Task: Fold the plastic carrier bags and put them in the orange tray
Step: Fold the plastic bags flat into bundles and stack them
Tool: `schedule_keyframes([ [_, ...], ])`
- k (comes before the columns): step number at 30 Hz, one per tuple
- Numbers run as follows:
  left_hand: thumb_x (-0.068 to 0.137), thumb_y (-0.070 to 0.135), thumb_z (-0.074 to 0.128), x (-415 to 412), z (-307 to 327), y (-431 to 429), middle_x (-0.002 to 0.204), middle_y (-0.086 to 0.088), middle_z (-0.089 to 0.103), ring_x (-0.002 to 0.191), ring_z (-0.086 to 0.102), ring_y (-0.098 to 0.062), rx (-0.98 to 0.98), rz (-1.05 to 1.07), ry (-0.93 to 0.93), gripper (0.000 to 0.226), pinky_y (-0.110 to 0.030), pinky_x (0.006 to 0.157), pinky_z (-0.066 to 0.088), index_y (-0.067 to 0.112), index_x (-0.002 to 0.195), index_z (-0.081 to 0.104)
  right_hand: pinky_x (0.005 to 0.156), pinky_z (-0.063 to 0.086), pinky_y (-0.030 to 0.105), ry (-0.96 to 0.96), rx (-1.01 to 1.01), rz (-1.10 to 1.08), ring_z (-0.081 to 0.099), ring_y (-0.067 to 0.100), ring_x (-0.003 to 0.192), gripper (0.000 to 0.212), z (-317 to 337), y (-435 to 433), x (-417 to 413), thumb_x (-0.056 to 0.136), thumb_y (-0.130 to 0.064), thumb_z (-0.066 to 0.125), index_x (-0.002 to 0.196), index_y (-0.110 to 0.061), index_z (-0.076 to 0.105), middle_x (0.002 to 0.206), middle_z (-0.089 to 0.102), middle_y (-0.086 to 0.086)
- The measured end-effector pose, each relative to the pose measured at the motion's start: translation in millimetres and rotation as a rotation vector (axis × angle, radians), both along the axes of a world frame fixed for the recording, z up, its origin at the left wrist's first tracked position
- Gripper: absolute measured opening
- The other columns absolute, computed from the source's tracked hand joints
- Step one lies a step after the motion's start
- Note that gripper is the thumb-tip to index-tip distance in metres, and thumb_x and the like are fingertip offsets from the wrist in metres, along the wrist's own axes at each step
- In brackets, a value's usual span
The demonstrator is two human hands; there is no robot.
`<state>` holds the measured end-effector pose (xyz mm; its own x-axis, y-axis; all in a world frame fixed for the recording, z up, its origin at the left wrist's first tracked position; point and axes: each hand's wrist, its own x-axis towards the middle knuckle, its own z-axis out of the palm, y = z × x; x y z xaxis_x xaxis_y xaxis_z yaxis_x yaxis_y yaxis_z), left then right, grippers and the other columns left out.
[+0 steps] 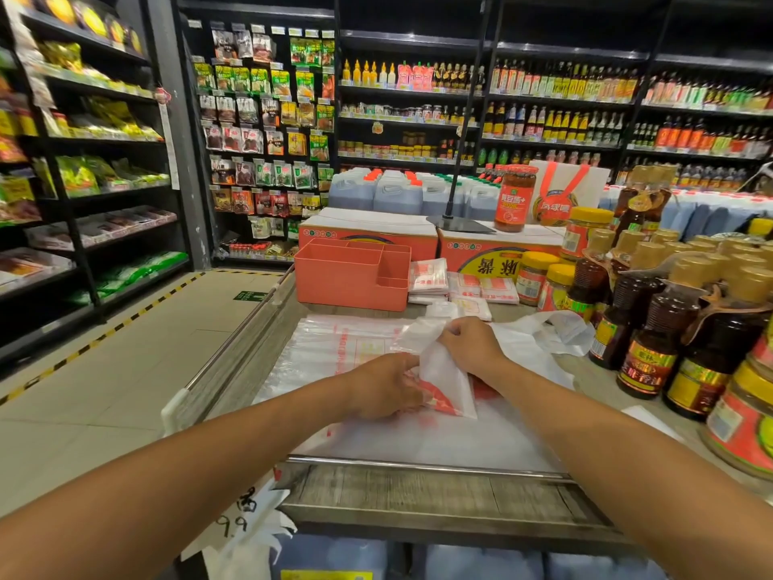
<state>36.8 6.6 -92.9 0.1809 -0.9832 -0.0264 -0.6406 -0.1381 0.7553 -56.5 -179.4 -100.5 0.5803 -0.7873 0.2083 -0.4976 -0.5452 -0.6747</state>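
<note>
The left grip (389, 387) and the right grip (468, 345) each pinched a half-folded white carrier bag (447, 372) lying on the desk (596, 395) atop other flat bags (334, 349), well short of the orange tray (351, 282) behind.

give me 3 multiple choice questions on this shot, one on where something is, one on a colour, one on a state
1. Where is the stack of folded bags relative to the orange tray?
A) inside it B) beside it, to its right C) under it
2. What colour is the print on the bag being folded?
A) red B) blue C) green
3. What state is that bag in?
A) lying flat, untouched B) partly folded, gripped by both hands C) knotted shut

Answers: 1 B, the stack lies on the counter just right of the tray's wall; 2 A, red print shows at its lower fold; 3 B, the left hand and right hand both pinch it.
</note>
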Motion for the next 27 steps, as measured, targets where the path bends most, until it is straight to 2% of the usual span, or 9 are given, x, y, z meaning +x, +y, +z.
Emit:
schedule_keyframes([
  [3,0.100,0.019,0.066,0.9,0.1,0.1,0.066,0.015,0.063,0.049,0.053,0.002,0.019,0.033,0.026,0.037,-0.015,0.050,0.043,0.024,0.134,0.053,0.054,0.033,0.031,0.009,-0.017,0.001,0.051,0.017,0.062,0.044,-1.6,-0.2,-0.9,0.100,-0.015,0.055,0.056,-0.021,0.049,0.060,0.053,-0.002],
  [7,0.098,0.020,0.068,0.9,-1.5,-0.5,0.079,0.008,0.069,0.068,0.061,-0.006,0.040,0.072,0.060,0.075,-0.022,0.065,0.050,0.019,0.160,0.025,0.055,0.032,0.033,-0.005,-0.006,0.006,0.047,0.017,0.060,0.044,-1.7,-2.1,-5.2,0.103,-0.017,0.052,0.059,-0.018,0.044,0.062,0.050,0.002],
  [12,0.098,0.017,0.066,4.3,-4.6,-1.4,0.078,0.001,0.072,0.065,0.064,-0.009,-0.029,0.139,0.148,0.073,-0.024,0.064,0.051,0.021,0.160,0.029,0.053,0.029,0.032,0.038,-0.031,0.002,0.043,0.016,0.059,0.045,-4.1,-3.9,-5.4,0.103,-0.021,0.053,0.060,-0.019,0.040,0.061,0.045,0.000],
  [14,0.099,0.014,0.062,6.3,-6.7,0.4,0.091,-0.004,0.074,0.069,0.067,-0.013,-0.057,0.147,0.199,0.067,-0.026,0.065,0.052,0.022,0.158,0.032,0.053,0.028,0.032,0.049,-0.034,-0.007,0.043,0.016,0.059,0.046,-5.3,-5.0,-4.8,0.103,-0.024,0.053,0.060,-0.020,0.039,0.060,0.044,-0.001],
  [15,0.099,0.014,0.061,7.4,-6.8,2.4,0.110,-0.006,0.072,0.078,0.069,-0.015,-0.090,0.148,0.133,0.066,-0.028,0.072,0.054,0.022,0.158,0.033,0.054,0.029,0.032,0.049,-0.033,-0.014,0.043,0.016,0.059,0.046,-5.8,-5.0,-4.2,0.103,-0.025,0.054,0.060,-0.020,0.038,0.060,0.044,-0.001],
  [17,0.101,0.020,0.060,10.7,-4.7,8.6,0.148,-0.003,0.053,0.112,0.064,-0.016,-0.208,0.109,-0.288,0.061,-0.025,0.098,0.048,0.022,0.158,0.036,0.055,0.029,0.032,0.040,-0.032,-0.019,0.043,0.016,0.060,0.046,-6.6,-5.2,-3.5,0.103,-0.028,0.055,0.061,-0.020,0.038,0.060,0.043,-0.001],
  [20,0.104,0.035,0.050,7.3,1.9,18.7,0.162,0.001,0.039,0.150,0.032,-0.015,-0.346,-0.190,-0.732,0.055,-0.029,0.122,0.024,0.018,0.156,0.042,0.054,0.030,0.032,0.032,-0.040,-0.016,0.045,0.018,0.060,0.046,-7.3,-6.0,-3.0,0.103,-0.025,0.055,0.060,-0.020,0.040,0.059,0.045,-0.001],
  [23,0.109,0.048,0.032,-1.1,3.9,22.9,0.170,0.005,0.015,0.157,0.004,-0.008,-0.069,-0.373,-0.791,0.061,-0.031,0.128,0.004,0.020,0.163,0.023,0.053,0.028,0.032,0.040,-0.054,-0.022,0.043,0.016,0.058,0.046,-6.9,-6.2,-3.8,0.102,-0.021,0.054,0.059,-0.021,0.039,0.059,0.045,-0.002],
  [27,0.108,0.057,0.021,-4.4,-3.1,25.8,0.171,0.012,0.000,0.155,-0.005,-0.002,0.116,-0.378,-0.774,0.066,-0.027,0.126,-0.004,0.027,0.165,0.005,0.052,0.028,0.030,0.036,-0.052,-0.006,0.045,0.015,0.060,0.042,-6.0,-6.6,-5.4,0.100,-0.013,0.051,0.059,-0.019,0.042,0.060,0.047,-0.001],
])
